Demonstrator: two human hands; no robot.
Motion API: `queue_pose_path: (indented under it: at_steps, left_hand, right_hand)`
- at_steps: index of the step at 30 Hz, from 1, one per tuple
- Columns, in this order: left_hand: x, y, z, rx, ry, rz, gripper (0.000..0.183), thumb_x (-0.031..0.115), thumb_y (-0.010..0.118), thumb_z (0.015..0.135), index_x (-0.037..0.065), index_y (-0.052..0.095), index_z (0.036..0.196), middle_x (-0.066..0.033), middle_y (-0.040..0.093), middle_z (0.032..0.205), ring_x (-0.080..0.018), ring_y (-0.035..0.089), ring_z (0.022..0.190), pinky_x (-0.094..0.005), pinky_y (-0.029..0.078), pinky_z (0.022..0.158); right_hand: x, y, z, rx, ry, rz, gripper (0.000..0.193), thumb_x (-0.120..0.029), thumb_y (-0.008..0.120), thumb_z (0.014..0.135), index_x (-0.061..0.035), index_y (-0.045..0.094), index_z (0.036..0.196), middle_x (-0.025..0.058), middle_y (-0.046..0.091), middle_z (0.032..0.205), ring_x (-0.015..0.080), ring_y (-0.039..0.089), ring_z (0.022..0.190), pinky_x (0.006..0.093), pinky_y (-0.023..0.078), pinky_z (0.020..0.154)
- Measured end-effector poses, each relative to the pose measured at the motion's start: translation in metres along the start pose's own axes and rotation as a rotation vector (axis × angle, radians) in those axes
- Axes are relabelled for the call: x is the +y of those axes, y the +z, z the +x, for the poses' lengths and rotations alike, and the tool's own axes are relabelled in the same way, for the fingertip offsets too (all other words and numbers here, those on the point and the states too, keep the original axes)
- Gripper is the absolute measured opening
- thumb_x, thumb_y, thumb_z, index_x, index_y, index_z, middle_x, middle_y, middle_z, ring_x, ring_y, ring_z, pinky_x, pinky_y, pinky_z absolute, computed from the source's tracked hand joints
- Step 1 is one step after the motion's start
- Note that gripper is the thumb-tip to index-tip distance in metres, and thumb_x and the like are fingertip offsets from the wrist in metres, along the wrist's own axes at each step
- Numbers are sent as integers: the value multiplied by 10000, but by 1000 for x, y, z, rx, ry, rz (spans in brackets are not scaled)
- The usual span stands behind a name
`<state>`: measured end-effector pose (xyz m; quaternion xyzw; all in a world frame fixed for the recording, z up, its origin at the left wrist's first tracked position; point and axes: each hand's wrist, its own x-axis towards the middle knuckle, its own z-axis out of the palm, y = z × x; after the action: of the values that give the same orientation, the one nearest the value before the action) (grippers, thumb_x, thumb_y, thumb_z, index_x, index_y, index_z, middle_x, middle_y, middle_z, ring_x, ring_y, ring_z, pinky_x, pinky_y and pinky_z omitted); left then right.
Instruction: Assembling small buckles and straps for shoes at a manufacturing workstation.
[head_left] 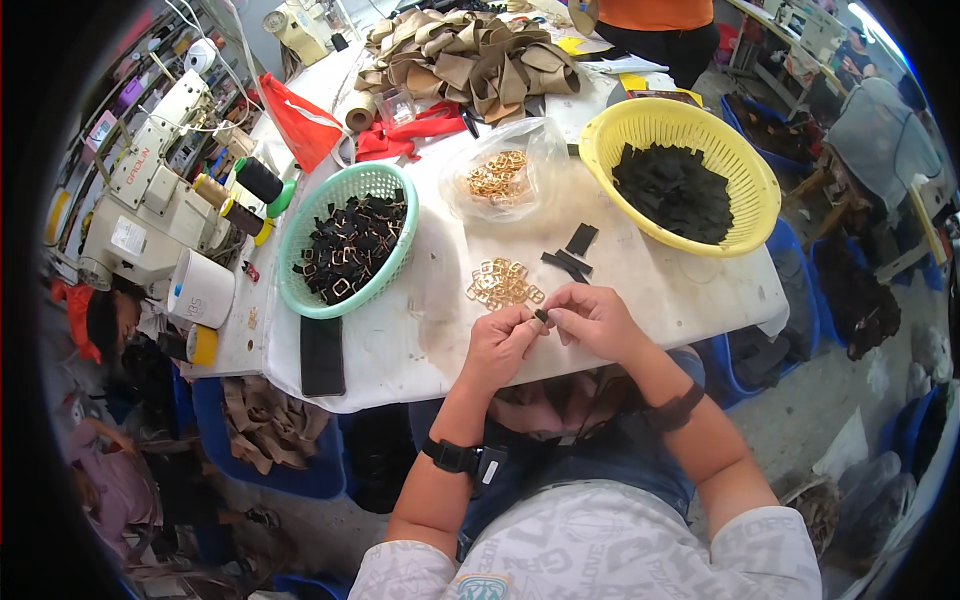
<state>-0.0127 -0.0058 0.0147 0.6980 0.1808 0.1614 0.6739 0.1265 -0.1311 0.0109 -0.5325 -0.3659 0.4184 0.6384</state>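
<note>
The left hand point(497, 345) was nearly closed, its thumb and forefinger pinching a small dark piece point(541, 315) just over the near edge of the desk point(420, 350). The right hand point(598, 322) met it there with curled fingers, thumb and forefinger close together at the piece; whether they gripped it too could not be told, nor whether a buckle sat within the fold. Just beyond the left hand lay a loose pile of gold buckles point(500, 285), and past the right hand a few black strips point(570, 262) rested on the desk, some overlapping. Farther back stood an open clear plastic bag point(545, 160) holding more gold buckles. To the left, a pale green basket point(289, 250) held a heap of black pieces mixed with gold buckles, with a dark flat slab point(322, 356) lying just in front of it. To the right, a yellow basket point(755, 165) was tilted slightly and held a mound of black pieces. Along the far part of the desk were red cloth point(430, 124) and a heap of brown fabric point(470, 60). At the far left stood a sewing machine point(145, 195), with thread cones point(258, 180) near it.
</note>
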Motion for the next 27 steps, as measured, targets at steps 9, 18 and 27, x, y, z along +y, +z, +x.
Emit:
queue_pose_path:
  at_steps: [9,18,27]
  left_hand:
    - [-3,3,0,37,70,59,162,75,563,878,23,642,747,40,530,609,-25,441,538,-190,340,479]
    - [0,1,-3,14,69,78,130,61,562,847,-6,649,778,-27,620,706,-70,537,668,-233,437,614]
    - [-2,4,-3,24,198,189,117,66,577,836,-6,654,786,-45,599,674,-90,525,633,-250,424,578]
  right_hand:
    - [-2,-2,-1,-30,-11,10,91,-44,580,903,8,605,973,37,622,753,85,555,607,214,435,546]
    - [-6,-2,-2,-37,-8,-22,89,-53,580,899,13,616,948,45,644,758,85,574,607,207,418,529]
    - [-6,-4,-2,-47,-19,3,89,-51,572,892,9,625,932,48,650,748,86,582,601,205,414,523]
